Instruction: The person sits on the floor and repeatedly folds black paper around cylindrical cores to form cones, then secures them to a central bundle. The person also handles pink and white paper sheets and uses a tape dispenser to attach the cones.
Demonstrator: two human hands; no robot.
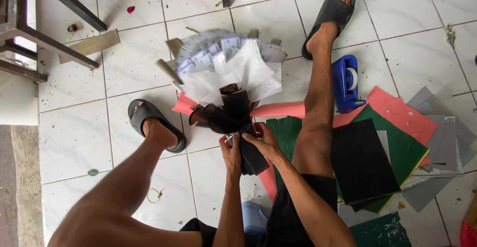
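Both hands grip the black-wrapped stem [252,158] of a bouquet held out over the floor between my legs. My left hand [230,151] clasps its left side. My right hand [262,141] presses fingers on the upper right of the stem. Above the hands, black paper folds [226,114] flare out, then white tissue [237,73], then a fan of folded paper notes [211,46]. Pink paper [185,104] peeks out at the left.
A blue tape dispenser [346,82] stands right of my right leg. Sheets of black [361,160], green [406,147], pink [403,115] and grey paper [444,135] lie at the right. A metal frame [39,33] is top left; a rubber band [155,195] lies on the tiles.
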